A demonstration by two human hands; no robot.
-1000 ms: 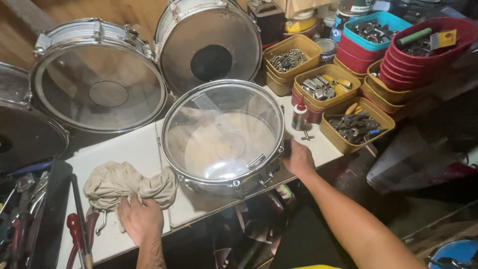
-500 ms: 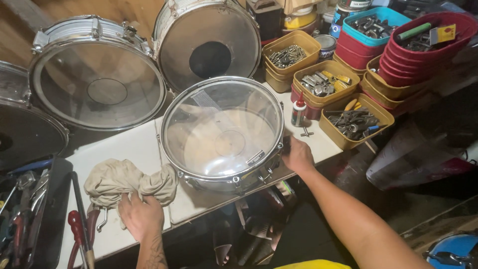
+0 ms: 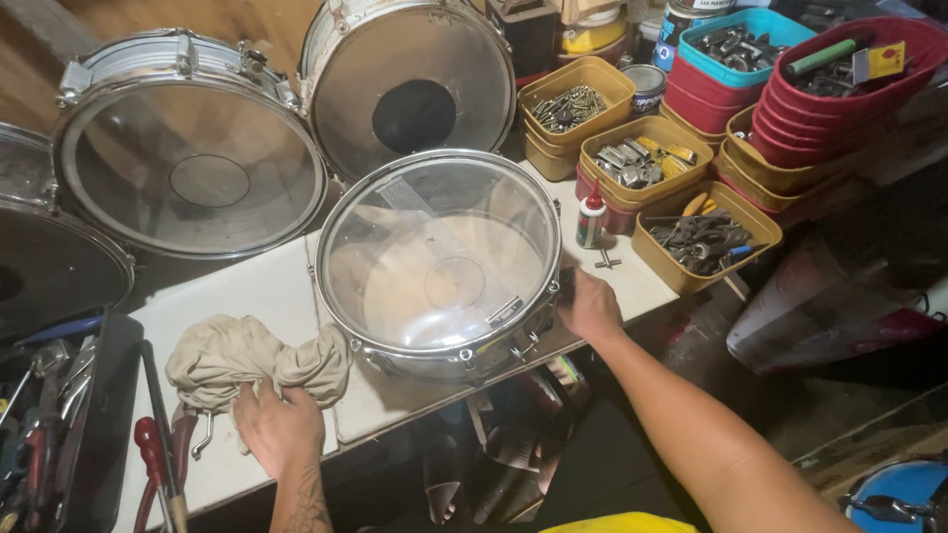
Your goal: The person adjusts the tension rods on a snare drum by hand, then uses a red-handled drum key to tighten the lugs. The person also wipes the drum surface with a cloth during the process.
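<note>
A chrome snare drum (image 3: 439,262) with a clear head lies flat on the white table (image 3: 267,291), a little tilted. My right hand (image 3: 590,306) grips its rim and shell at the right side. A crumpled beige cloth (image 3: 247,357) lies on the table left of the drum, touching it. On the cloth's near edge rests my left hand (image 3: 279,426), fingers curled into the fabric.
Two more drums (image 3: 193,148) (image 3: 410,84) lean at the back, a dark one (image 3: 49,262) at far left. Yellow tubs (image 3: 647,158) of metal parts and red bowls (image 3: 839,89) fill the right. A small glue bottle (image 3: 591,215) stands by the drum. Tools (image 3: 158,459) lie at the left.
The snare drum has shifted slightly on the table under my right hand. My left hand stays on the cloth.
</note>
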